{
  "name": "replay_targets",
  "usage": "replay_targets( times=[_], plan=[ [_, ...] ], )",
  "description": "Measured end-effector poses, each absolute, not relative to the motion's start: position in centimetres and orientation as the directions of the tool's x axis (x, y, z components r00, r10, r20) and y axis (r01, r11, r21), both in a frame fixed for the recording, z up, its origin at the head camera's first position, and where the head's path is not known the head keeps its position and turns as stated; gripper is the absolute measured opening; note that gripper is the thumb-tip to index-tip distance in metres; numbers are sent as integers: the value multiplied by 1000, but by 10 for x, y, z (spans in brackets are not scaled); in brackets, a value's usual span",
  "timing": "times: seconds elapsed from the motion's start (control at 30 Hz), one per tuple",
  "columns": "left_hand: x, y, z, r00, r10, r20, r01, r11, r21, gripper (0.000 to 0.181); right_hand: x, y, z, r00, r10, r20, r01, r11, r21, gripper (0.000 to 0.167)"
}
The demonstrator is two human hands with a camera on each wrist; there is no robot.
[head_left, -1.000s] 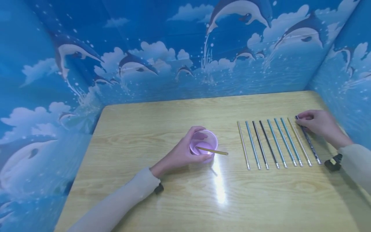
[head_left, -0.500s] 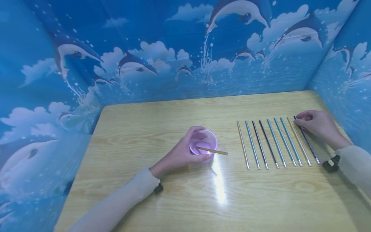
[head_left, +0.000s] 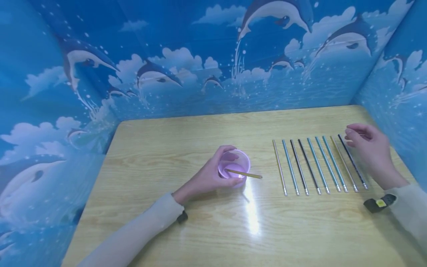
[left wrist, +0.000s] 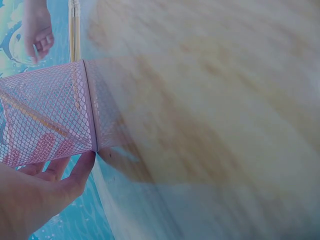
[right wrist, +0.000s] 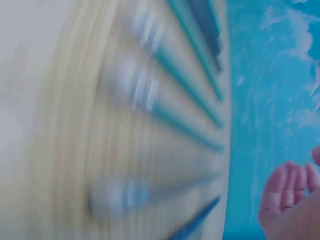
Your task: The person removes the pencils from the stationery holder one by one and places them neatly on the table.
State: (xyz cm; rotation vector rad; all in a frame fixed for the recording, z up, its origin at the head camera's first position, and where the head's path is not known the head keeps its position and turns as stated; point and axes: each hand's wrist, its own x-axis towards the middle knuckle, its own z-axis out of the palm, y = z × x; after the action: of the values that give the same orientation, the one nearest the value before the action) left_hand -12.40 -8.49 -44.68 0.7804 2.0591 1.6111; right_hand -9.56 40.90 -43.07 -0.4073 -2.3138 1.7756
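In the head view my left hand [head_left: 213,172] grips a pink mesh pencil cup [head_left: 246,158] near the middle of the table, thumb and fingers on either side of it. One yellowish pencil [head_left: 248,174] leans inside the cup, its end sticking out over the rim toward the right. The left wrist view shows the mesh wall [left wrist: 45,110] with that pencil slanting behind it. At the table's right side, my right hand [head_left: 371,148] hovers beside a dark patterned pencil [head_left: 353,162], the last of a row. Its fingers are loosely bent around nothing.
Several more pencils lie side by side left of the dark one, including a teal pencil [head_left: 318,165] and a black pencil [head_left: 309,165], erasers toward me. Dolphin-printed blue sheeting [head_left: 186,100] stands behind and beside the wood-grain table [head_left: 160,148].
My right hand has let go of the dark patterned pencil and moved slightly up and right of it. That pencil has shifted slightly left. My left hand and the cup have stayed put.
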Motion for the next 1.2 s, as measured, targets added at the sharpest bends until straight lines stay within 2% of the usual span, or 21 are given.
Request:
replay_targets(
  times=[0.07,0.13,0.33,0.43,0.57,0.67,0.83,1.2],
  plan=[
    [-124,-85,-447,-757,654,22,177,173,969,94,-91,397,-427,-934,356,22,-22,5,-1000,17],
    [-124,-85,-446,-755,656,19,172,170,970,92,-86,384,-423,-929,366,60,-112,-123,-986,16],
    [-124,-87,-446,-757,653,13,167,175,970,92,-77,342,-415,-940,303,157,-251,-303,-919,19],
    [-125,-86,-447,-757,653,19,171,170,970,92,-70,318,-410,-960,210,185,-257,-399,-880,18],
    [-127,-85,-449,-748,663,27,170,152,974,91,-62,289,-403,-971,100,216,-237,-461,-855,19],
    [-126,-85,-448,-747,664,24,169,155,973,92,-58,271,-399,-973,38,229,-221,-448,-866,20],
    [-126,-87,-446,-757,654,14,178,186,966,94,-51,245,-399,-975,-39,217,-190,-355,-916,22],
    [-130,-86,-447,-736,676,40,196,156,968,93,-39,204,-413,-970,-194,148,-157,29,-987,27]
  ],
)
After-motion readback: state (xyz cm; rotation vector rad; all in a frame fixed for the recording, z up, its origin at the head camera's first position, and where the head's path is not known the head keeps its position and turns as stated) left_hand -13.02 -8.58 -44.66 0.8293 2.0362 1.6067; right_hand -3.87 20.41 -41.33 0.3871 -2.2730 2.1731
